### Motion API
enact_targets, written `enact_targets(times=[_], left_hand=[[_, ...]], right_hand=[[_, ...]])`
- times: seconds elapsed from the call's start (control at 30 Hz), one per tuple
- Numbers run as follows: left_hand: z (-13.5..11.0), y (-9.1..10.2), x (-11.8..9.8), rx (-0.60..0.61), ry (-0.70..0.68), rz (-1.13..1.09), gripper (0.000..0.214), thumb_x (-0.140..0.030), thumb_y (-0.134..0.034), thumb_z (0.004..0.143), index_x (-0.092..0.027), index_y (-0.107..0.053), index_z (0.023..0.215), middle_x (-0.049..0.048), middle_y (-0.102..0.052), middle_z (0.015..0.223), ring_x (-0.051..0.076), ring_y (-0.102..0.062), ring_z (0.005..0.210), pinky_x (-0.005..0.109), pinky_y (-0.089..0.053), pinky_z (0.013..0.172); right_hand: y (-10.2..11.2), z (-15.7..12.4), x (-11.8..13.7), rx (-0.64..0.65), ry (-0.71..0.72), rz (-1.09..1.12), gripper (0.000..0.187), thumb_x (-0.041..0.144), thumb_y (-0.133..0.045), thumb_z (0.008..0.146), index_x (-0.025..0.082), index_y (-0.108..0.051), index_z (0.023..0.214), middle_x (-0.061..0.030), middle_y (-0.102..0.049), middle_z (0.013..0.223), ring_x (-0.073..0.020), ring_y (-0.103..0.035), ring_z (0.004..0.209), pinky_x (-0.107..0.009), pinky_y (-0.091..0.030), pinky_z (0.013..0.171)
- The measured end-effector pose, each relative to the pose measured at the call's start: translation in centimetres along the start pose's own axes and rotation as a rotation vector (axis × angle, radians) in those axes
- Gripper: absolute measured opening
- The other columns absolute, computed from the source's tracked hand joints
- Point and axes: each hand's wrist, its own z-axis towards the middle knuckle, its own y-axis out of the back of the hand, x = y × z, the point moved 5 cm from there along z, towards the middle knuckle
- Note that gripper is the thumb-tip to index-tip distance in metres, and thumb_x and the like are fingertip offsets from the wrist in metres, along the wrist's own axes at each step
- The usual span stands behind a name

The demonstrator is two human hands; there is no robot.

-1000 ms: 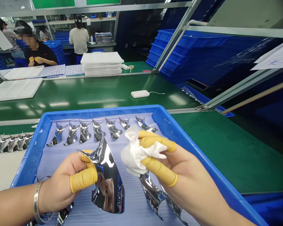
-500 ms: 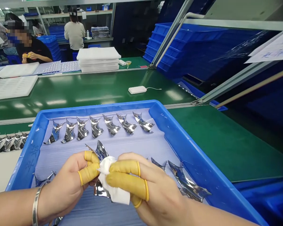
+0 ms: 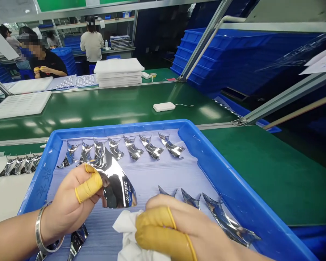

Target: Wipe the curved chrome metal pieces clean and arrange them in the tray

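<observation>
My left hand (image 3: 70,204), with yellow finger cots and a silver bracelet, pinches a shiny chrome curved part (image 3: 115,181) and holds it up over the blue tray (image 3: 220,170). My right hand (image 3: 176,232), also in yellow cots, is closed around a crumpled white cloth (image 3: 129,232) just below and right of that part. A row of several chrome parts (image 3: 133,148) lies along the tray's far side. More chrome parts (image 3: 220,217) lie at the right, near my right hand.
Several chrome parts (image 3: 19,165) lie on white paper left of the tray. A green conveyor (image 3: 111,105) carries a small white device (image 3: 163,106). Beyond it are white foam stacks (image 3: 118,72), a seated person (image 3: 43,59), and blue crates (image 3: 206,54) at right.
The right hand drew the cloth down and away from the chrome part, which now shows its full mirrored face. The left hand tilted the part up and leftward.
</observation>
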Motion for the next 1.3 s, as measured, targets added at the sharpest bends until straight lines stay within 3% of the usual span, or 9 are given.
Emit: enact_targets(times=[0.23, 0.4, 0.47, 0.57, 0.67, 0.93, 1.03, 1.17, 1.3], left_hand=[[-0.1, -0.5, 0.3, 0.105, 0.029, -0.09, 0.02, -0.028, -0.069, 0.069, -0.013, -0.057, 0.065, -0.0002, -0.053, 0.058, 0.01, -0.048, 0.053, 0.022, -0.039, 0.052], [-0.3, 0.0, 0.3, 0.049, 0.002, -0.06, 0.021, -0.028, -0.069, 0.069, -0.014, -0.055, 0.065, -0.001, -0.05, 0.056, 0.01, -0.046, 0.053, 0.021, -0.039, 0.049], [-0.3, -0.1, 0.5, 0.036, -0.006, -0.024, 0.023, -0.029, -0.069, 0.069, -0.013, -0.053, 0.063, -0.0018, -0.047, 0.054, 0.009, -0.044, 0.052, 0.021, -0.038, 0.049], [-0.2, -0.4, 1.1, 0.034, 0.021, 0.027, 0.028, -0.033, -0.068, 0.07, -0.013, -0.051, 0.061, -0.0007, -0.049, 0.056, 0.01, -0.045, 0.054, 0.021, -0.038, 0.051], [-0.1, -0.9, 1.9, 0.045, 0.075, 0.08, 0.028, -0.035, -0.067, 0.07, -0.012, -0.052, 0.063, -0.001, -0.049, 0.058, 0.009, -0.045, 0.055, 0.021, -0.038, 0.053], [-0.5, -0.6, 2.6, 0.0, 0.182, 0.118, 0.03, -0.038, -0.065, 0.07, -0.013, -0.05, 0.065, -0.0014, -0.048, 0.057, 0.008, -0.041, 0.052, 0.02, -0.035, 0.05], [-0.5, -0.7, 2.8, 0.014, 0.202, 0.096, 0.03, -0.039, -0.064, 0.071, -0.013, -0.049, 0.067, -0.0008, -0.049, 0.057, 0.009, -0.043, 0.052, 0.02, -0.036, 0.051], [-0.3, -0.7, 2.9, 0.037, 0.191, 0.058, 0.029, -0.037, -0.064, 0.072, -0.013, -0.048, 0.066, -0.0002, -0.05, 0.056, 0.01, -0.046, 0.054, 0.021, -0.039, 0.053], [0.3, -0.3, 2.4, 0.038, 0.12, 0.014, 0.027, -0.034, -0.063, 0.074, -0.013, -0.049, 0.065, -0.0005, -0.049, 0.058, 0.01, -0.048, 0.056, 0.022, -0.039, 0.056]], right_hand=[[0.8, 0.1, -2.2, -0.084, -0.388, 0.411, 0.007, 0.017, -0.052, 0.084, 0.016, -0.058, 0.085, -0.0049, -0.059, 0.079, -0.0151, -0.058, 0.071, -0.024, -0.051, 0.062], [0.7, -0.4, -3.9, -0.227, -0.566, 0.643, 0.026, 0.04, -0.061, 0.08, 0.015, -0.056, 0.082, -0.0049, -0.059, 0.075, -0.0156, -0.058, 0.063, -0.023, -0.052, 0.054], [1.8, -0.9, -4.0, -0.436, -0.492, 0.486, 0.018, 0.036, -0.062, 0.08, 0.02, -0.057, 0.086, -0.0036, -0.06, 0.079, -0.017, -0.059, 0.066, -0.024, -0.053, 0.056], [3.0, -1.2, -2.2, -0.629, -0.187, 0.091, 0.013, 0.022, -0.057, 0.084, 0.028, -0.057, 0.095, -0.0019, -0.06, 0.088, -0.0194, -0.059, 0.079, -0.029, -0.054, 0.072], [1.6, -0.4, -0.5, -0.471, 0.023, -0.074, 0.022, 0.014, -0.053, 0.085, 0.026, -0.057, 0.103, -0.0041, -0.061, 0.094, -0.0197, -0.059, 0.087, -0.03, -0.052, 0.081], [-1.3, 0.0, -0.4, -0.195, 0.015, -0.094, 0.023, 0.013, -0.041, 0.092, 0.016, -0.053, 0.112, -0.0099, -0.062, 0.101, -0.0151, -0.055, 0.101, -0.022, -0.047, 0.09], [-1.6, -0.2, -0.6, -0.124, 0.099, -0.133, 0.027, 0.014, -0.033, 0.096, 0.013, -0.051, 0.114, -0.009, -0.063, 0.101, -0.0144, -0.051, 0.106, -0.024, -0.042, 0.096], [-1.3, -0.1, -0.2, -0.158, 0.277, -0.214, 0.032, 0.021, -0.029, 0.097, 0.011, -0.06, 0.103, -0.0087, -0.063, 0.102, -0.0181, -0.046, 0.112, -0.028, -0.042, 0.095], [-1.6, -0.4, 0.6, -0.134, 0.287, -0.231, 0.035, 0.02, -0.029, 0.097, 0.01, -0.062, 0.096, -0.0085, -0.066, 0.092, -0.0181, -0.056, 0.097, -0.026, -0.046, 0.089]])
